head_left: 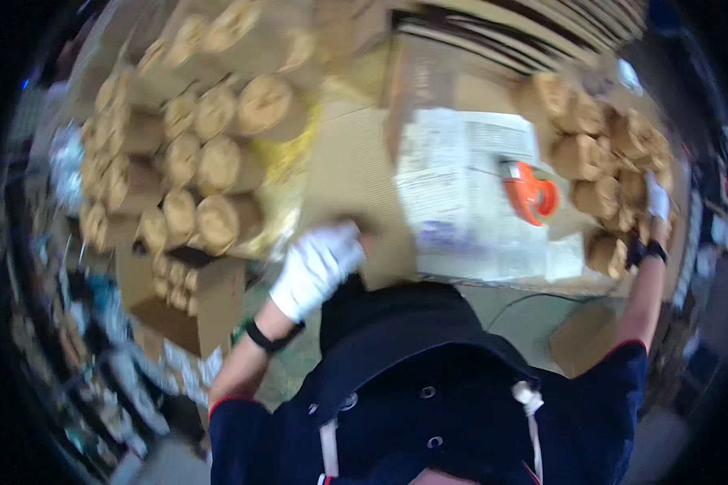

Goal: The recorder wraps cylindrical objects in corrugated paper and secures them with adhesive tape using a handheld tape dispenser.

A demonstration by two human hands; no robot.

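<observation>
My left hand [319, 263], in a white glove with a dark band at the wrist, is over the near edge of a brown corrugated cardboard sheet [356, 178]. Its fingers are smeared by motion, and I see nothing clearly held. Stretched far to the right, my right hand [657, 200], also gloved in white, is at the outer side of a group of brown paper-wrapped round bundles [597, 196]. The bundles and blur hide its fingers, so its grip does not show. An orange tape dispenser [530, 194] lies on printed paper sheets [469, 186] between the hands.
More brown paper-wrapped round bundles [218, 162] stand in rows at the left, next to yellow wrapping [287, 186]. Below them is an open cardboard box [218, 299] with smaller round pieces inside. Flat cardboard [493, 36] is stacked at the far side. A dark cable [526, 297] hangs near the table's front edge.
</observation>
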